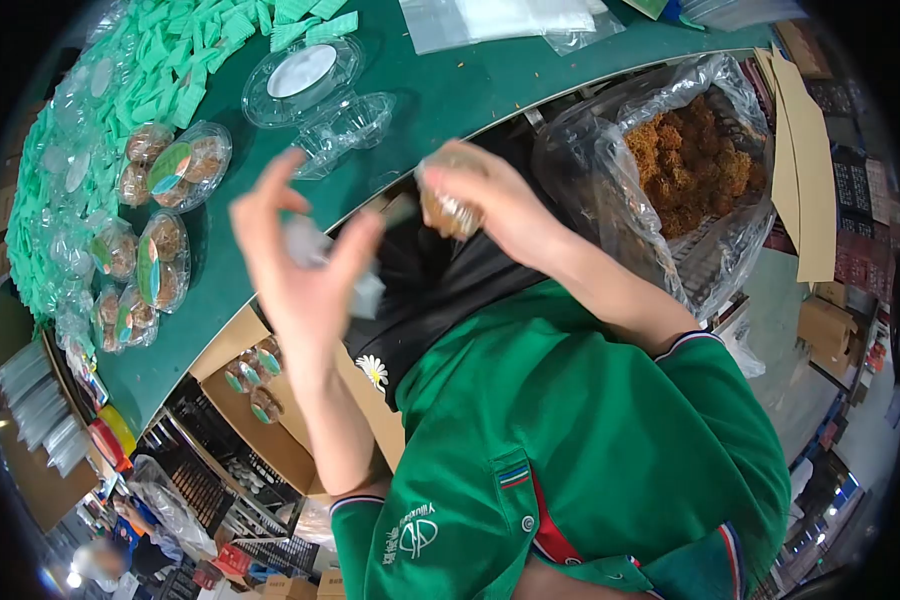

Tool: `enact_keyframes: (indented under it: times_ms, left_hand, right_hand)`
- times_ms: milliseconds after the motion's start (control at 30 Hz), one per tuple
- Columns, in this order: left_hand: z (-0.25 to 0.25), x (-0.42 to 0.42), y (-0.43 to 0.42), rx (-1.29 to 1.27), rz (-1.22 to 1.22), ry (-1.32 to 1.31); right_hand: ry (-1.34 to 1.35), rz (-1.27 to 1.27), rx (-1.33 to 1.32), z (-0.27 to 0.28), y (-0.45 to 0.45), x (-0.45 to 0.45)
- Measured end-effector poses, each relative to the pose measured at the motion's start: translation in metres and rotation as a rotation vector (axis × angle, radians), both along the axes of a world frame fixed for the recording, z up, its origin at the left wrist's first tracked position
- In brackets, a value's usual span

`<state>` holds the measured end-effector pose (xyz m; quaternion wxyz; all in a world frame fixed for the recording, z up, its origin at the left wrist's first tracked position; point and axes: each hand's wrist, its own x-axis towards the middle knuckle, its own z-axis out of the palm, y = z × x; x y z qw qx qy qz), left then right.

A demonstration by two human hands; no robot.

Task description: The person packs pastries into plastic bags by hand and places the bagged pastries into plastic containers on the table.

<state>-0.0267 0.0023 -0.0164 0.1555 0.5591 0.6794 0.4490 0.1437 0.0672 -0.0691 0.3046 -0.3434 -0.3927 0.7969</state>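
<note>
My right hand (490,195) is closed around a brown ball in clear plastic wrap (450,212), just off the table's front edge. To its left, my left hand (295,255) is blurred, with thumb and fingers spread wide. A pale, translucent piece (368,297) shows behind its thumb; I cannot tell what it is or whether it touches the palm. Beyond the hands, an open clear plastic box (345,125) with a white round label (303,71) lies on the green table (425,95).
Filled clear boxes (206,160) of brown balls stand on the left beside a heap of green packets (140,75). Shaggy brown balls (685,165) fill a plastic-lined crate at right. Below the table, a cardboard box (280,455) contains several packs. Plastic bags (500,22) lie at the far edge.
</note>
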Motion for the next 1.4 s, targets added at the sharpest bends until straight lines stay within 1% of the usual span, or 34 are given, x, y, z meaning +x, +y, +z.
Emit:
enact_keyframes:
  times_ms: [33,100,167,200,233,267,300,367,400,533,633,667,767,900,933,1033,1067,1100,1167,1200,1267,1300,1333,1367,1400]
  left_hand:
    - [0.004,-0.009,0.011,0.079,0.039,0.252]
    - [-0.006,-0.025,0.029,-0.03,0.011,0.447]
    - [-0.027,-0.031,0.036,-0.132,-0.073,0.497]
    - [-0.035,-0.028,0.037,-0.091,-0.059,0.519]
    - [-0.038,-0.023,0.035,-0.082,-0.039,0.504]
    - [-0.041,-0.018,0.033,-0.111,-0.045,0.436]
    - [-0.045,-0.015,0.031,-0.142,-0.049,0.366]
    - [-0.048,-0.011,0.028,-0.088,-0.025,0.386]
    - [-0.05,-0.01,0.025,-0.086,0.0,0.387]
    - [-0.063,0.0,0.02,-0.048,0.048,0.41]
    - [-0.073,0.004,0.019,-0.013,0.048,0.386]
    - [-0.074,0.004,0.02,-0.01,0.051,0.391]
    - [-0.081,0.0,0.03,-0.007,0.067,0.381]
    - [-0.068,0.0,0.033,0.067,0.122,0.32]
    - [-0.064,-0.001,0.027,0.063,0.12,0.253]
    - [-0.063,-0.009,0.007,0.068,0.224,0.014]
    - [-0.061,-0.012,0.003,0.046,0.231,-0.05]
    - [-0.06,-0.014,0.0,0.059,0.251,-0.036]
    - [-0.058,-0.016,-0.005,0.027,0.264,-0.256]
    - [-0.053,-0.014,-0.005,0.056,0.259,-0.459]
    - [-0.033,-0.004,-0.002,0.109,0.251,-0.863]
    - [-0.025,0.0,0.0,0.157,0.201,-0.904]
    - [-0.018,0.005,0.003,0.2,0.152,-0.946]
    - [-0.012,0.01,0.005,0.244,0.098,-0.988]
    - [-0.007,0.017,0.006,0.249,0.049,-1.021]
  right_hand:
    - [-0.039,-0.094,0.125,0.001,0.008,-0.002]
    - [-0.069,-0.107,0.321,0.008,0.026,-0.009]
    - [0.01,-0.127,0.454,0.024,0.038,-0.023]
    - [0.03,-0.147,0.535,0.022,0.045,-0.033]
    - [0.048,-0.167,0.611,0.017,0.052,-0.042]
    - [0.004,-0.122,0.684,0.012,0.057,-0.049]
    - [-0.128,-0.149,0.852,-0.001,0.063,-0.057]
    - [-0.494,-0.246,1.359,-0.023,0.068,-0.059]
    - [-0.498,-0.248,1.374,-0.023,0.066,-0.056]
    - [-0.573,-0.117,1.51,-0.018,0.055,-0.032]
    - [-0.616,-0.082,1.531,-0.011,0.052,-0.026]
    - [-0.614,-0.081,1.491,-0.01,0.053,-0.027]
    - [-0.589,-0.12,1.543,-0.015,0.064,-0.033]
    - [-0.62,-0.182,1.618,-0.021,0.081,-0.045]
    - [-0.637,-0.143,1.632,-0.02,0.082,-0.044]
    - [-0.637,-0.214,1.498,-0.013,0.076,-0.039]
    - [-0.628,-0.195,1.462,-0.012,0.077,-0.035]
    - [-0.632,-0.211,1.478,-0.01,0.077,-0.032]
    - [-0.641,-0.247,1.509,-0.001,0.073,-0.026]
    - [-0.646,-0.314,1.53,0.007,0.068,-0.023]
    - [-0.484,-0.201,1.363,0.022,0.053,-0.016]
    - [-0.407,-0.143,1.27,0.028,0.04,-0.014]
    - [-0.253,-0.128,1.045,0.035,0.017,-0.023]
    - [-0.14,-0.051,0.86,0.036,-0.001,-0.031]
    - [-0.213,0.022,0.98,0.038,-0.007,-0.031]
